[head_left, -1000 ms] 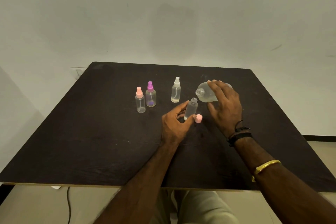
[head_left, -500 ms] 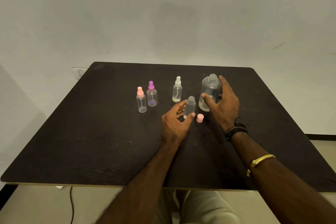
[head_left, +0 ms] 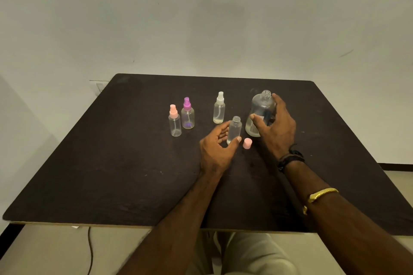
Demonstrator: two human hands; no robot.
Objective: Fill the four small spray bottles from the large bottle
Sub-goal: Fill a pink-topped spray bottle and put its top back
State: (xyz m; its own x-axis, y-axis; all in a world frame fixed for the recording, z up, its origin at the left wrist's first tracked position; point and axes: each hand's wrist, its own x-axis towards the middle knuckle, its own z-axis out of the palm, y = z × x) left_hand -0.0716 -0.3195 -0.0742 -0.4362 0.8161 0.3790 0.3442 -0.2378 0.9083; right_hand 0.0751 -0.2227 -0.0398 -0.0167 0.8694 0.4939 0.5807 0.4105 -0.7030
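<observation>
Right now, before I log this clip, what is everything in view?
table: one, dark brown, against a pale wall
pink-topped spray bottle: one, clear, upright, leftmost
purple-topped spray bottle: one, clear, upright, just right of it
white-topped spray bottle: one, clear, upright, further right
uncapped small bottle: one, clear, upright, nearer than the others
pink cap: one, on the table beside the uncapped one
large bottle: one, clear, open neck, upright, rightmost
cable: one, dark, below the table's near edge
left hand: holds the uncapped small bottle
right hand: holds the large bottle; black bands on the wrist, gold bangle on the forearm
</observation>
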